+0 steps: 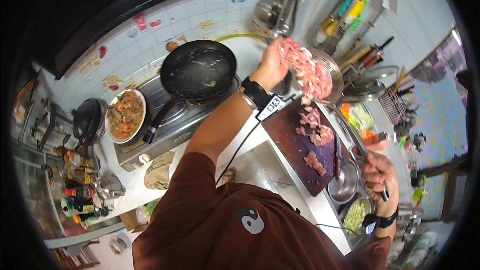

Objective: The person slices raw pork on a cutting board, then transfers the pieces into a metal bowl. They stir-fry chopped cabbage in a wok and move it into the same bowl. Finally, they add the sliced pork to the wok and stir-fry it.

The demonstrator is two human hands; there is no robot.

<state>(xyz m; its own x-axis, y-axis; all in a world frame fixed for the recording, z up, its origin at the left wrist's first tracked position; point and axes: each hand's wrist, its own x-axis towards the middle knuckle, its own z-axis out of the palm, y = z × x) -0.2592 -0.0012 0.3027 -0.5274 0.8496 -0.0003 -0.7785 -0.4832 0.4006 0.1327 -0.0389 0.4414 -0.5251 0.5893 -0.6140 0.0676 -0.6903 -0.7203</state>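
Observation:
My left hand [273,62] holds a pile of raw sliced meat [313,77], which runs from my palm into a metal skimmer [332,68]. In my right hand [380,176] is the skimmer's long metal handle [350,133]. Beneath the skimmer lies a dark chopping board [283,138] with more raw meat pieces [321,135] on it. A knife [337,157] rests along the board's right side. To the left of my left hand, a black wok [198,69] with shiny liquid in it sits on the gas stove [176,135].
A white bowl of cooked food [125,116] stands left of the wok, whose handle [159,120] points towards me. Beside the board are a metal bowl [343,185] and a bowl of chopped pale-green vegetable [357,213]. Several bottles [80,191] crowd the left counter. A cloth [159,170] lies at the counter's edge.

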